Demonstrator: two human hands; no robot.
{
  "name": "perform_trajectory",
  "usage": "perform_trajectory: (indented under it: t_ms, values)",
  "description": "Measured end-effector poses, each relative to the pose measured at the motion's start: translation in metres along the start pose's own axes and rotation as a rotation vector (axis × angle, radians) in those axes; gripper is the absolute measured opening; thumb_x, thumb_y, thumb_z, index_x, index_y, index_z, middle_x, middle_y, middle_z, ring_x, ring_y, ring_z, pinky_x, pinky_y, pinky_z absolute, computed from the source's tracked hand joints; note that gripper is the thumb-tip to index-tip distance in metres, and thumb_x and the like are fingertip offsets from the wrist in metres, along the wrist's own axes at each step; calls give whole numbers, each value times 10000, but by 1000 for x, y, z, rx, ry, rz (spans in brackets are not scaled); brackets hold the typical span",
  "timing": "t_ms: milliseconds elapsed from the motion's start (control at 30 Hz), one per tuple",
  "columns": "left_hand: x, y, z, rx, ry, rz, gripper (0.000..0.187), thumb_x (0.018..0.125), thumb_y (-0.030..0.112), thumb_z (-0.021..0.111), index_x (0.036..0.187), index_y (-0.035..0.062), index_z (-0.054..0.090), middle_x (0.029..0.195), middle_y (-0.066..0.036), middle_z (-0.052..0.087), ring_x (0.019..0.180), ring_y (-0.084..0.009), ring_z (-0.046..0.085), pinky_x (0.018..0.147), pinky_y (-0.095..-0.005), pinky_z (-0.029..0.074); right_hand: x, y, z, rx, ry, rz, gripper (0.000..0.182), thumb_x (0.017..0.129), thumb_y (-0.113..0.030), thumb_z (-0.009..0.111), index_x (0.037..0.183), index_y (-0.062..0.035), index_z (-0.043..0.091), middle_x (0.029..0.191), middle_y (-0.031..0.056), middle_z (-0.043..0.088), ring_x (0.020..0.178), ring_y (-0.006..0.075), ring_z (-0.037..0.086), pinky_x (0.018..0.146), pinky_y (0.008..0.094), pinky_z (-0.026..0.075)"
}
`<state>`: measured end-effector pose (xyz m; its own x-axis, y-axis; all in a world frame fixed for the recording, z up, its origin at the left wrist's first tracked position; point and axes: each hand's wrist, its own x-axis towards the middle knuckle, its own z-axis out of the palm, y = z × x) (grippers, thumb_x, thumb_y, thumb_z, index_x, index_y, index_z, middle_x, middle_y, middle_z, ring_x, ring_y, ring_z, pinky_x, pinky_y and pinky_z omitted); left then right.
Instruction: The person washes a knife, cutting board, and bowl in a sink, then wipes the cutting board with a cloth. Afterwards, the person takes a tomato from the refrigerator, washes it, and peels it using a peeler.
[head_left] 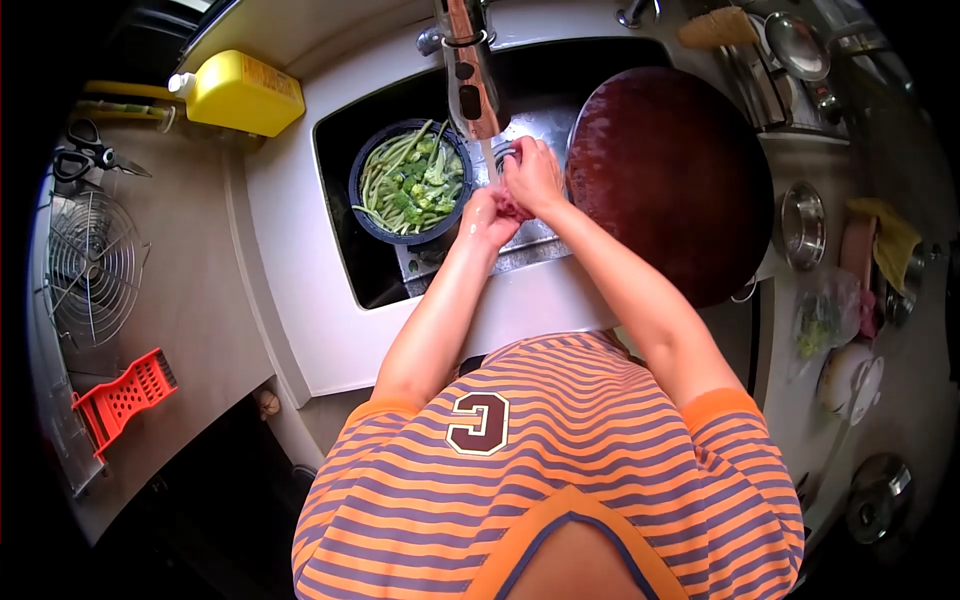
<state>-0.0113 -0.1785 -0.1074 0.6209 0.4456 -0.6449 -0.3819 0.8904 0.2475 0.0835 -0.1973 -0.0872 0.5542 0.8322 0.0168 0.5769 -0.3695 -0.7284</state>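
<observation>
Under the faucet, a thin stream of water runs down onto my two hands in the sink. My left hand is closed around a small reddish-pink piece that looks like raw meat. Closed against the same piece from the right is my right hand. Just left of my hands, a dark round basin holds green beans and broccoli in water. Beneath my hands lies a metal surface in the sink.
A large round dark-brown board covers the sink's right side. On the left are a yellow jug, scissors, a wire rack and a red grater. At right stand a metal bowl and a ladle.
</observation>
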Motion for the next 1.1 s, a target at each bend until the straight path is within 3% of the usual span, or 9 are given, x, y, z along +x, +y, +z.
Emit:
perform_trajectory:
  t_ms: [167,400,500,533,600,733,900,1033,1100]
  values:
    - [5,21,-9,-135,87,73,355,878,327,417,1050,38,534,1070,-141,579,994,-326,546,871,-474,420,-48,5,48,102,-218,25,658,846,-495,405,1335,-59,346,1392,246,232,1300,397,213,1047,453,240]
    - [-26,8,11,24,-241,63,526,931,429,316,1287,45,364,1336,-158,389,1199,-322,406,1021,-440,314,-10,8,29,458,-244,513,648,856,-398,489,1329,3,303,1212,283,451,1142,372,448,947,415,369]
    - [5,17,-12,15,-56,149,488,934,399,326,1282,59,364,1311,-154,418,1190,-306,414,1021,-453,310,-29,-2,34,397,-319,227,548,844,-352,474,1282,-30,402,1218,245,446,1156,370,411,983,430,326]
    - [25,18,-38,-22,-190,124,605,861,625,330,930,57,527,892,-115,584,830,-256,550,762,-380,452,-42,-10,33,301,-311,144,497,838,-314,465,1257,-47,446,1222,234,440,1172,376,386,1002,440,303]
    - [31,26,-49,105,-465,0,632,868,601,316,1024,24,522,932,-132,581,867,-300,543,790,-392,443,-55,-25,18,85,-291,23,516,841,-307,444,1279,-36,419,1273,215,423,1202,364,369,1011,468,272]
    - [-25,8,26,-17,-24,197,446,929,382,342,1232,63,412,1255,-147,468,1161,-295,440,1014,-448,320,-38,-4,34,145,-79,-63,533,836,-322,449,1277,-23,421,1275,195,431,1204,342,374,1007,511,256]
    - [21,17,-31,34,-280,89,394,890,367,395,1161,99,495,1217,-121,504,1141,-301,458,1033,-452,288,-10,-27,3,-44,-369,63,434,840,-283,437,1189,-29,480,1170,188,490,1116,361,425,920,539,313]
    - [-18,2,41,-147,285,311,350,879,403,377,1058,138,519,1066,-91,538,1039,-256,495,962,-443,333,-44,-42,47,59,26,21,383,794,-221,458,1118,-27,522,1163,170,483,1172,347,388,943,546,285]
    - [-8,8,24,-69,103,219,353,878,406,368,1050,138,519,1055,-87,532,1029,-253,491,956,-450,332,-26,-24,25,156,-255,8,425,833,-289,423,1142,-11,510,1174,165,493,1171,363,400,961,549,265]
